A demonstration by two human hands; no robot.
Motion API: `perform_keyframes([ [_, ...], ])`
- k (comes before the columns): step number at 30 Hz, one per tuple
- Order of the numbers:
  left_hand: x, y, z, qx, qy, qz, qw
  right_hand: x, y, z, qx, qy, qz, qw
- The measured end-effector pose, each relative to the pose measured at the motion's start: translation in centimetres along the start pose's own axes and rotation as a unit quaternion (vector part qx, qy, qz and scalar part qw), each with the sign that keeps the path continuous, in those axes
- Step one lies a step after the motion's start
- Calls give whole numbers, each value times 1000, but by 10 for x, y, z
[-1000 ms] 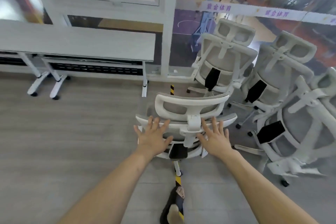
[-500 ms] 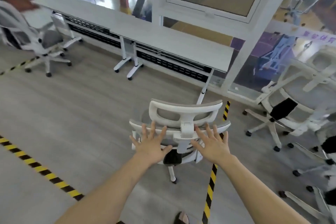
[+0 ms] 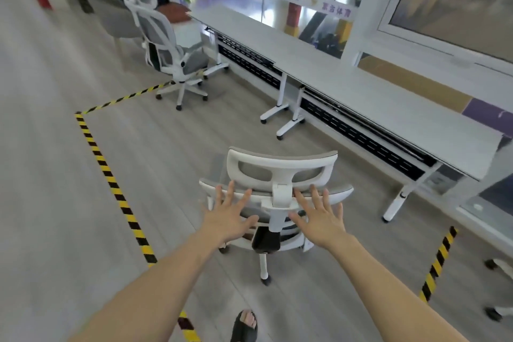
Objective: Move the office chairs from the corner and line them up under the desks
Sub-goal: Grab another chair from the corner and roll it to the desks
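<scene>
Grey wood-look floor [image 3: 172, 169] with striped tape [image 3: 111, 180] beside long white desks [image 3: 374, 103].

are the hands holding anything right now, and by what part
Nothing is gripped: the left hand and right hand lie open, fingers spread, flat on the chair backrest's top edge.

Both arms reach forward, nearly straight. The left hand [image 3: 229, 219] and right hand [image 3: 322, 219] lie flat, palms down, fingers spread wide.

The chair [image 3: 280, 175] looks white plastic with grey mesh; the floor [image 3: 55, 203] matt wood-grain.
</scene>
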State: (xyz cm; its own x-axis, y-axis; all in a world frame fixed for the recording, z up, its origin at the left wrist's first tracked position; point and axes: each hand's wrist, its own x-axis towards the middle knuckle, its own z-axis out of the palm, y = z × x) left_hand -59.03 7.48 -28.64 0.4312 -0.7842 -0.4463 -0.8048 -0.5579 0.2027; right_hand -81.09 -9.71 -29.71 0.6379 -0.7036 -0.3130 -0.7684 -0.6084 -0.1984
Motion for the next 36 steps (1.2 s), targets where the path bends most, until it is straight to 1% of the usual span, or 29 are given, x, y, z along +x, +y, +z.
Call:
perform_keyframes([
  [3, 33, -40, -30, -13, -18, -37, 999, 58, -36, -14, -26, -8, -36, 999],
  [6, 70, -83, -65, -20, -37, -55, 998, 120, -68, -34, -48, -14, -76, 996],
  [9, 100, -125, -92, -50, -47, -70, 995, 177, -96, -52, -77, -23, -89, 993],
  [14, 155, -192, -122, -67, -19, -97, 993, 258, -160, -68, -71, -42, -103, 991],
  [18, 211, -253, -153, -77, 11, -104, 992, 324, -215, -75, -66, -35, -106, 992],
  [22, 271, -321, -199, -64, 13, -95, 993, 391, -277, -83, -54, -29, -90, 994],
  [26, 330, -381, -252, -45, -21, -73, 996, 459, -327, -92, -42, -32, -67, 996],
  [31, 412, -440, -312, -33, -36, -48, 998, 548, -375, -108, -18, -37, -50, 998],
  [36, 496, -485, -372, -23, -48, -33, 998, 642, -407, -124, -10, -33, -41, 999],
])
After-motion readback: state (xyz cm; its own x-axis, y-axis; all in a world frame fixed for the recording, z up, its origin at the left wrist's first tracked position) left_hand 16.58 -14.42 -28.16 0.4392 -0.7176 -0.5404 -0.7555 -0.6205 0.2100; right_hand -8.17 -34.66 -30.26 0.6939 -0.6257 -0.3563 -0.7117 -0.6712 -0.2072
